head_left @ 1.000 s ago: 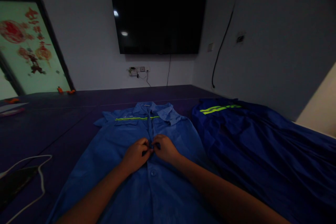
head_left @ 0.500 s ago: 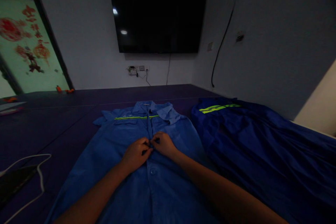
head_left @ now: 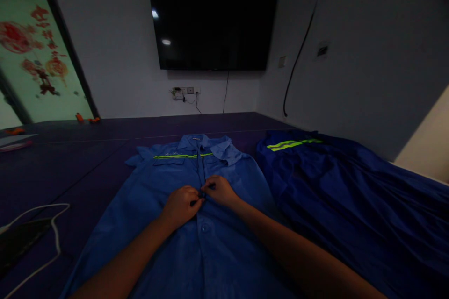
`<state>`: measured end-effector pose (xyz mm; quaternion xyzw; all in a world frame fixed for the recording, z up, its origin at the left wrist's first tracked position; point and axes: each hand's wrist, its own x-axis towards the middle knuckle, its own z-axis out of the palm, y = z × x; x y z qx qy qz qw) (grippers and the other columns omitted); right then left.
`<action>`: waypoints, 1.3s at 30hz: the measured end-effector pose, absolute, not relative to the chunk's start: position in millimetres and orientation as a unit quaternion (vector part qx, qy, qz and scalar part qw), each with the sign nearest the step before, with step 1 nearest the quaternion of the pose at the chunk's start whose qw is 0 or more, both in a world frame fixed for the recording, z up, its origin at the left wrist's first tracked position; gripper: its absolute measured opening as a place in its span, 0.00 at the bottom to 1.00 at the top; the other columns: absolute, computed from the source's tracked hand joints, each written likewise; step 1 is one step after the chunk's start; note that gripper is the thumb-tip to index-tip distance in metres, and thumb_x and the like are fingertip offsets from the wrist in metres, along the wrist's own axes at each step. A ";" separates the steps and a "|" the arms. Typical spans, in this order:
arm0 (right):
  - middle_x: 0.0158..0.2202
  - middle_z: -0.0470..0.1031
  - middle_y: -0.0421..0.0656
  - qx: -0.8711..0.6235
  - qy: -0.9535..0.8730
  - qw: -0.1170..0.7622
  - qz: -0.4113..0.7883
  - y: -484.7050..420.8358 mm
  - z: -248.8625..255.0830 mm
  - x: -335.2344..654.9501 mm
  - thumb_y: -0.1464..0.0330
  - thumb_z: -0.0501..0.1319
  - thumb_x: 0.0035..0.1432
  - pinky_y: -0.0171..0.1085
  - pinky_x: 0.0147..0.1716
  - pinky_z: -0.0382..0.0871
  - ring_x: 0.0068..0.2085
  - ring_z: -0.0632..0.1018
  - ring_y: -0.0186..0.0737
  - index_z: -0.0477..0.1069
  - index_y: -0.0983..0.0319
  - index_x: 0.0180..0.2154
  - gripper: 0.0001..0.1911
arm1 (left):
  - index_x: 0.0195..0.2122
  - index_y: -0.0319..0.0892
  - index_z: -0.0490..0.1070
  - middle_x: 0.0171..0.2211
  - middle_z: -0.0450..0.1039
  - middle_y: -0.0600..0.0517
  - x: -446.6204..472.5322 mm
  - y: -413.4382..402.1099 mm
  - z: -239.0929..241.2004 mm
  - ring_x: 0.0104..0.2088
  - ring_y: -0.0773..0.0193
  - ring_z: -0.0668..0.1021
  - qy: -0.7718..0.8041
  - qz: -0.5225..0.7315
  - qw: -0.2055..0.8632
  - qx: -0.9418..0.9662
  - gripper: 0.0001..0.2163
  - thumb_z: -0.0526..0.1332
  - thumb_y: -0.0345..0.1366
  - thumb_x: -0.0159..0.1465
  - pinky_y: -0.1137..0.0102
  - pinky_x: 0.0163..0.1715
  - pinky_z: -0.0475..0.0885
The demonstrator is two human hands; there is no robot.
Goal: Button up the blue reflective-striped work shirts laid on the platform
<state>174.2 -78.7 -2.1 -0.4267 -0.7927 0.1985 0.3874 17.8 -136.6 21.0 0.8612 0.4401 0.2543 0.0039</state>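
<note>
Garment: your light blue cloth work shirt (head_left: 147, 205) lies flat and front up on the dark purple tabletop (head_left: 70, 163), collar away from you, straight ahead of you.
Left hand: your left hand (head_left: 180, 206) rests knuckles-up on the shirt's front strip, thumb and fingertips pinched closed on the cloth.
Right hand: your right hand (head_left: 219, 191) meets it from the other side, fingertips pinched on the same strip; the two hands touch.
Button: one round blue button (head_left: 204, 228) shows just below the hands, nearer you. Whether another sits under the fingertips cannot be told in this dim light.
Neighbours: a dark blue garment with a yellow-green reflective stripe (head_left: 351, 205) lies just beside the shirt on your right. A white cable (head_left: 54, 231) loops near the left edge, well apart.
Risk: in my judgement the pinch is small and the light poor, so the cloth could slip from your fingertips. A sideways pull could drag the front strip out of line and wrinkle the panels. Your right forearm passes near the dark blue garment and could snag it.
</note>
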 end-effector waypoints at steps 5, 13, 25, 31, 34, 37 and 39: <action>0.27 0.75 0.42 -0.427 -0.790 0.387 0.208 -77.8 -2.6 174.1 0.72 0.60 0.48 0.31 0.31 0.64 0.33 0.74 0.36 0.75 0.64 0.23 0.05 | 0.21 0.40 0.73 0.27 0.75 0.50 17.4 -135.2 19.7 0.30 0.66 0.74 0.436 0.253 -0.009 0.864 0.11 0.55 0.33 0.58 0.72 0.31 0.66; 0.28 0.76 0.43 -0.434 -0.796 0.373 0.199 -76.8 -2.3 173.4 0.72 0.60 0.48 0.31 0.31 0.64 0.33 0.74 0.36 0.75 0.64 0.24 0.05 | 0.22 0.40 0.72 0.26 0.74 0.51 17.7 -134.0 18.7 0.30 0.65 0.74 0.434 0.233 -0.029 0.870 0.10 0.56 0.32 0.58 0.72 0.31 0.66; 0.27 0.76 0.41 -0.452 -0.790 0.370 0.185 -77.8 -2.5 172.0 0.72 0.59 0.48 0.31 0.32 0.65 0.33 0.75 0.36 0.74 0.62 0.23 0.06 | 0.22 0.40 0.72 0.26 0.74 0.50 20.0 -137.2 17.4 0.30 0.65 0.73 0.412 0.238 -0.065 0.877 0.12 0.53 0.30 0.59 0.71 0.31 0.65; 0.28 0.76 0.41 -0.440 -0.792 0.380 0.186 -78.4 -3.0 172.5 0.72 0.59 0.48 0.32 0.32 0.65 0.34 0.75 0.36 0.74 0.62 0.23 0.06 | 0.22 0.41 0.73 0.26 0.74 0.49 18.2 -135.3 16.1 0.31 0.64 0.73 0.417 0.237 -0.046 0.876 0.12 0.54 0.32 0.59 0.71 0.32 0.66; 0.28 0.76 0.41 -0.445 -0.790 0.378 0.188 -77.9 -3.7 172.7 0.71 0.59 0.48 0.32 0.32 0.65 0.34 0.75 0.36 0.74 0.61 0.24 0.05 | 0.22 0.41 0.73 0.27 0.74 0.50 18.4 -134.8 16.5 0.31 0.64 0.73 0.421 0.233 -0.037 0.876 0.11 0.54 0.31 0.59 0.71 0.32 0.66; 0.28 0.76 0.42 -0.451 -0.788 0.376 0.189 -77.6 -4.0 172.0 0.71 0.59 0.48 0.32 0.32 0.65 0.33 0.75 0.36 0.74 0.62 0.24 0.05 | 0.22 0.41 0.73 0.28 0.74 0.49 19.0 -135.1 18.0 0.31 0.64 0.73 0.425 0.231 -0.029 0.875 0.10 0.55 0.30 0.58 0.70 0.32 0.66; 0.28 0.76 0.42 -0.453 -0.785 0.377 0.191 -78.1 -3.4 171.4 0.72 0.59 0.48 0.32 0.32 0.65 0.33 0.75 0.36 0.74 0.62 0.24 0.06 | 0.23 0.40 0.73 0.29 0.75 0.49 19.3 -135.4 19.0 0.32 0.63 0.74 0.426 0.231 -0.023 0.874 0.10 0.55 0.31 0.58 0.70 0.33 0.67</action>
